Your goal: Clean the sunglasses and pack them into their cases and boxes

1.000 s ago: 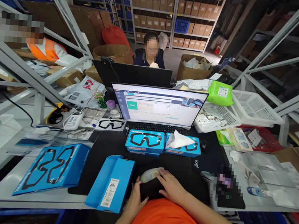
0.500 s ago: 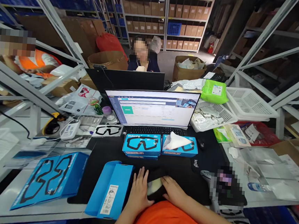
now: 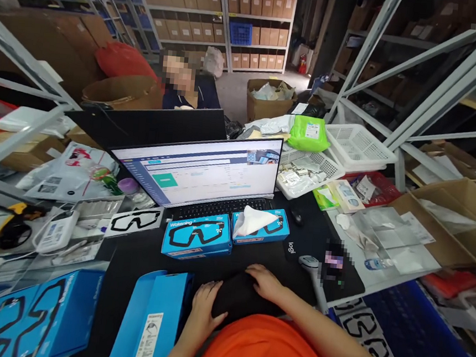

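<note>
A plain black case (image 3: 234,296) lies near my body at the front of the desk mat; its exact kind is hard to make out. On its left side is my left hand (image 3: 206,308), thumb along the near edge and fingers along the far left. My right hand (image 3: 265,283) grips its right end, fingertips curled over the far edge. An open blue box (image 3: 164,300) with a printed label stands left of my left hand. Beyond the hands sit a blue Wakening glasses box (image 3: 197,239) and another glasses box (image 3: 276,237) with white tissue (image 3: 255,221) on top.
A monitor (image 3: 205,170) and keyboard (image 3: 218,210) stand behind the boxes. Larger blue boxes (image 3: 64,308) are at the left. A mouse (image 3: 297,216), scanner (image 3: 315,274) and white baskets (image 3: 359,147) are on the right. A person (image 3: 191,94) sits beyond the monitor.
My view has swung to the right. A pale panel showing between my hands is no longer visible, and only the black surface shows there.
</note>
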Demonstrator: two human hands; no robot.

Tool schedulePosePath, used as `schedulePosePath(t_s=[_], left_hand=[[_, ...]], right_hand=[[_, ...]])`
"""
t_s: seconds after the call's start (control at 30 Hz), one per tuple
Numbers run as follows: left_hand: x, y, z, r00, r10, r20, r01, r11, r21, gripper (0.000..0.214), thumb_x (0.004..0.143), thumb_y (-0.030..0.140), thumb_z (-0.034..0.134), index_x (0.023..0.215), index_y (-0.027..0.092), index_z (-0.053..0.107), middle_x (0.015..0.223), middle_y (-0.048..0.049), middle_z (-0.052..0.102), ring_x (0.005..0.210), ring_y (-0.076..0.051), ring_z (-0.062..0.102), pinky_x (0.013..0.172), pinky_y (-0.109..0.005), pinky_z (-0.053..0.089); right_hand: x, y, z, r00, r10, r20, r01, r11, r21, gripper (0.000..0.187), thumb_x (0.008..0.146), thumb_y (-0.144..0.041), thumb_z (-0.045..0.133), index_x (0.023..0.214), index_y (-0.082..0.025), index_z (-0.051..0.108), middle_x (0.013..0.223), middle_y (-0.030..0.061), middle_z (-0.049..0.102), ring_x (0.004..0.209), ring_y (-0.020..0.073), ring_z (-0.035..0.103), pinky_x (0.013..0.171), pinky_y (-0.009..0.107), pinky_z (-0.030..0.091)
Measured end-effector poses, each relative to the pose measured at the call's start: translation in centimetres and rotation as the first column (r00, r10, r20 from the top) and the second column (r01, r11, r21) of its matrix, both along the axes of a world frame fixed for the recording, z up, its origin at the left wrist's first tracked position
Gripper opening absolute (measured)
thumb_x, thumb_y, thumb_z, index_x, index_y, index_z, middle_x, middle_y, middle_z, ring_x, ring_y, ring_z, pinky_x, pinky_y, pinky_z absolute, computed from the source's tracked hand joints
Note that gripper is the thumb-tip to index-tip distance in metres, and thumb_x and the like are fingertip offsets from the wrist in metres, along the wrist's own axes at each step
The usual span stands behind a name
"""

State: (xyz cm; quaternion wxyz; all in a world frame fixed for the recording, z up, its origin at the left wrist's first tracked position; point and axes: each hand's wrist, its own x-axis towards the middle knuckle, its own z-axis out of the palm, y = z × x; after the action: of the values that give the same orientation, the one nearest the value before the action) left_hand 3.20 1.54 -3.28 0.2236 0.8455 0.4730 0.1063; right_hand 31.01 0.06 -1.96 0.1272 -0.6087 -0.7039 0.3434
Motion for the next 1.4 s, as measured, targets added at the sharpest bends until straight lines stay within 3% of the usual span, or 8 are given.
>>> schedulePosePath(t_s=[0.2, 0.4, 0.6, 0.77, 0.97, 1.07, 1.17, 1.4], left_hand=[[0.2, -1.5, -0.5, 1.000, -0.022, -0.008, 0.023, 0.996, 0.083, 0.075, 0.078, 0.020, 0.061, 0.149, 0.023, 0.037, 0.142, -0.0133, 0.053, 0.137, -0.033, 0.044, 0.113, -0.050, 0.034], [1.9, -2.3, 0.1, 0.980, 0.075, -0.182, -0.057, 0.993, 0.103, 0.081, 0.073, 0.018, 0.069, 0.148, 0.022, 0.038, 0.136, -0.0153, 0.056, 0.130, -0.035, 0.047, 0.107, -0.052, 0.035], [2.5, -2.2, 1.1, 0.971, 0.092, -0.221, -0.090, 0.996, 0.021, 0.080, 0.074, 0.018, 0.071, 0.147, 0.025, 0.040, 0.133, -0.0121, 0.058, 0.127, -0.034, 0.048, 0.106, -0.051, 0.034], [2.4, -1.9, 1.7, 0.973, 0.066, -0.221, -0.081, 0.995, -0.059, 0.085, 0.073, 0.020, 0.074, 0.150, 0.028, 0.036, 0.139, -0.0116, 0.055, 0.131, -0.035, 0.045, 0.108, -0.052, 0.031], [1.4, -0.6, 2.9, 0.983, -0.107, -0.146, 0.080, 0.981, -0.179, 0.086, 0.066, 0.027, 0.081, 0.144, 0.034, 0.045, 0.140, -0.0081, 0.056, 0.129, -0.034, 0.047, 0.109, -0.052, 0.030], [0.4, -0.2, 3.6, 0.984, -0.142, -0.104, 0.118, 0.972, -0.205, 0.091, 0.061, 0.026, 0.083, 0.142, 0.037, 0.045, 0.139, -0.0053, 0.057, 0.128, -0.032, 0.048, 0.109, -0.049, 0.031], [-0.5, -0.2, 3.9, 0.993, -0.088, -0.081, 0.069, 0.976, -0.208, 0.093, 0.061, 0.025, 0.081, 0.145, 0.036, 0.041, 0.142, -0.0062, 0.053, 0.131, -0.032, 0.045, 0.109, -0.048, 0.032], [0.1, 0.0, 3.2, 0.996, 0.008, -0.093, -0.031, 0.968, -0.248, 0.085, 0.058, 0.024, 0.078, 0.137, 0.030, 0.049, 0.138, -0.0097, 0.053, 0.130, -0.035, 0.044, 0.104, -0.054, 0.038]], right_hand=[[-0.8, 1.4, 0.0, 0.985, 0.112, 0.129, -0.092, 0.984, -0.151, 0.018, 0.093, -0.017, 0.062, 0.110, -0.015, 0.069, 0.116, 0.0096, 0.069, 0.109, 0.0254, 0.065, 0.097, 0.046, 0.052], [0.2, 1.0, 0.0, 0.977, 0.141, 0.161, -0.092, 0.955, -0.281, 0.026, 0.097, -0.034, 0.062, 0.115, -0.015, 0.064, 0.114, 0.0074, 0.067, 0.097, 0.0214, 0.067, 0.085, 0.042, 0.057], [1.3, 0.7, 2.1, 0.964, 0.244, 0.105, -0.205, 0.935, -0.288, 0.036, 0.104, -0.027, 0.042, 0.085, -0.016, 0.070, 0.080, 0.0036, 0.073, 0.071, 0.0160, 0.068, 0.067, 0.027, 0.050], [-2.4, 0.7, 5.5, 0.925, 0.340, 0.169, -0.313, 0.935, -0.166, 0.034, 0.099, -0.031, 0.045, 0.088, -0.016, 0.075, 0.093, 0.0132, 0.077, 0.085, 0.0267, 0.071, 0.076, 0.032, 0.048], [-7.6, 2.2, 7.7, 0.849, 0.512, 0.134, -0.499, 0.859, -0.118, 0.023, 0.085, -0.030, 0.061, 0.078, -0.014, 0.076, 0.090, 0.0167, 0.078, 0.091, 0.0319, 0.070, 0.085, 0.037, 0.047], [-6.3, 2.4, 7.8, 0.851, 0.522, 0.060, -0.513, 0.850, -0.120, 0.027, 0.088, -0.030, 0.057, 0.069, -0.017, 0.072, 0.075, 0.0081, 0.076, 0.078, 0.0239, 0.071, 0.078, 0.030, 0.048], [-2.6, 1.8, 7.1, 0.891, 0.453, -0.001, -0.449, 0.883, -0.135, 0.042, 0.099, -0.024, 0.037, 0.070, -0.018, 0.067, 0.069, 0.0018, 0.072, 0.066, 0.0154, 0.068, 0.067, 0.022, 0.048], [2.6, -2.7, 4.6, 0.971, 0.230, 0.070, -0.219, 0.966, -0.137, 0.035, 0.098, -0.023, 0.039, 0.071, -0.018, 0.060, 0.077, 0.0041, 0.067, 0.071, 0.0181, 0.063, 0.066, 0.026, 0.045]])
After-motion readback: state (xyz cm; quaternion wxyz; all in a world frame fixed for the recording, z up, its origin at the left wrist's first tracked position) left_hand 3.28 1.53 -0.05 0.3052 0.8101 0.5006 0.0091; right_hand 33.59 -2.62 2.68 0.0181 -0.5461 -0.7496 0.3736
